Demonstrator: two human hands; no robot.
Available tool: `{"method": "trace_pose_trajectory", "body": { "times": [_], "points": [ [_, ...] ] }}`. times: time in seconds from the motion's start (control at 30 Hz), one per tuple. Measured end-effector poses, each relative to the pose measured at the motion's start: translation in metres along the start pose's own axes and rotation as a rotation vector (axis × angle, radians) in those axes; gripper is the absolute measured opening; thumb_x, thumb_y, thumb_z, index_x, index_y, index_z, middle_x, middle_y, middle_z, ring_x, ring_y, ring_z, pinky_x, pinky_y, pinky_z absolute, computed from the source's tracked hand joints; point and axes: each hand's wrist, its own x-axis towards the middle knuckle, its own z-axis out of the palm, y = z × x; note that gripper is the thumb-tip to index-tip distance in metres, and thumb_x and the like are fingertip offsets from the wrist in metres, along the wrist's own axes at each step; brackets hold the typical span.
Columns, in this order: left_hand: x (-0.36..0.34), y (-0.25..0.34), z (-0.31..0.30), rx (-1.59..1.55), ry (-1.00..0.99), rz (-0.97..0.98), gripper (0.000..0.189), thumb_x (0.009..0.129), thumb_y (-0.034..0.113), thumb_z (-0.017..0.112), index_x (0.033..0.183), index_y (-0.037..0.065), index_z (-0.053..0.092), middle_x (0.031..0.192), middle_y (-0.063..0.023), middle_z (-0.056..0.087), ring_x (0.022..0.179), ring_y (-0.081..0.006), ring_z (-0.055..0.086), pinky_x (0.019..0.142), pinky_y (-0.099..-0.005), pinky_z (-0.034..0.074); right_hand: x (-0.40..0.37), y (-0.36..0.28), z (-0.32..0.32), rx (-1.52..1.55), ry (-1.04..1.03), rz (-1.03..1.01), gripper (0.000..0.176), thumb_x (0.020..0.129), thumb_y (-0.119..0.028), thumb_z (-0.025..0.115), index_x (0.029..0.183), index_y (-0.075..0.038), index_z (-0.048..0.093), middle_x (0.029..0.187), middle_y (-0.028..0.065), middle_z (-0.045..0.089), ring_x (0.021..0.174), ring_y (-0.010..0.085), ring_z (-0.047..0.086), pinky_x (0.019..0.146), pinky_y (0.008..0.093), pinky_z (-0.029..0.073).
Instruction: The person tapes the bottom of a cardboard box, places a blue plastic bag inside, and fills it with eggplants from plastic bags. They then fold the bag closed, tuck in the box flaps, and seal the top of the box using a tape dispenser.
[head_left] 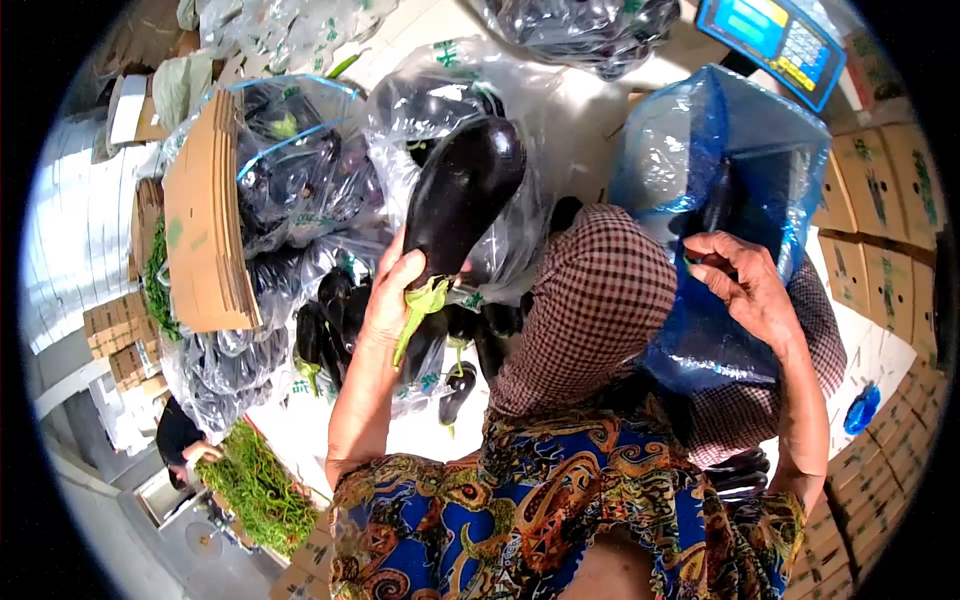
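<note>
A large, dark, glossy eggplant (468, 190) is in my left hand (395, 290), held near its green stem end, with the stem pointing down toward my body. Behind it lies a clear plastic bag (440, 75) with more eggplants inside. My right hand (735, 280) is over a box lined with blue plastic (760, 130), its fingers curled together at the near part of the liner. Whatever those fingers pinch, if anything, is too small to name. A dark eggplant (715, 195) shows inside the blue liner.
Loose eggplants (340, 310) and filled bags (310, 180) lie at the left beside flattened cardboard (205, 215). A blue scale (775, 40) stands at the top right. Stacked cartons (880, 190) line the right. Another person (180, 440) is near green peppers (255, 490).
</note>
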Motion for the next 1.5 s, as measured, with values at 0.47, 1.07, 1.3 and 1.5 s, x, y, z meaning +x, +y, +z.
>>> {"method": "trace_pose_trajectory", "body": {
  "times": [0.47, 1.07, 1.3, 1.5],
  "points": [
    [0.069, 0.106, 0.189, 1.319, -0.641, 0.751, 0.074, 0.056, -0.001, 0.082, 0.125, 0.01, 0.057, 0.111, -0.0121, 0.066, 0.104, -0.0263, 0.064, 0.089, -0.0343, 0.05, -0.013, 0.004, -0.071, 0.747, 0.171, -0.007, 0.073, 0.091, -0.064, 0.044, 0.123, 0.0, 0.058, 0.115, 0.0112, 0.063, 0.107, 0.0186, 0.059, 0.095, 0.0322, 0.045],
    [0.132, 0.021, 0.257, 1.174, -0.757, 1.037, 0.057, 0.08, 0.027, 0.073, 0.131, 0.009, 0.054, 0.127, -0.0141, 0.057, 0.118, -0.0232, 0.054, 0.093, -0.0338, 0.048, -0.07, 0.033, -0.051, 0.933, 0.072, 0.309, 0.064, 0.082, -0.037, 0.07, 0.127, 0.003, 0.047, 0.111, 0.015, 0.062, 0.099, 0.0203, 0.063, 0.087, 0.0319, 0.052],
    [0.165, 0.018, 0.207, 0.917, -0.696, 0.306, 0.033, 0.09, 0.012, 0.064, 0.122, 0.004, 0.06, 0.106, -0.0092, 0.068, 0.098, -0.0159, 0.063, 0.085, -0.0274, 0.05, -0.05, 0.038, -0.039, 0.662, 0.197, 0.638, 0.105, 0.072, -0.046, 0.077, 0.144, 0.007, 0.022, 0.133, 0.0269, 0.045, 0.119, 0.0337, 0.052, 0.099, 0.0404, 0.046],
    [0.137, 0.006, 0.127, 0.659, -0.44, 0.033, 0.033, 0.09, 0.023, 0.063, 0.113, 0.0, 0.064, 0.1, -0.0103, 0.069, 0.092, -0.0173, 0.065, 0.085, -0.0318, 0.051, 0.006, 0.087, -0.005, 0.573, 0.177, 0.769, 0.121, 0.069, -0.044, 0.081, 0.148, 0.006, 0.003, 0.146, 0.0289, 0.03, 0.131, 0.035, 0.04, 0.104, 0.0404, 0.041]
  ]
}}
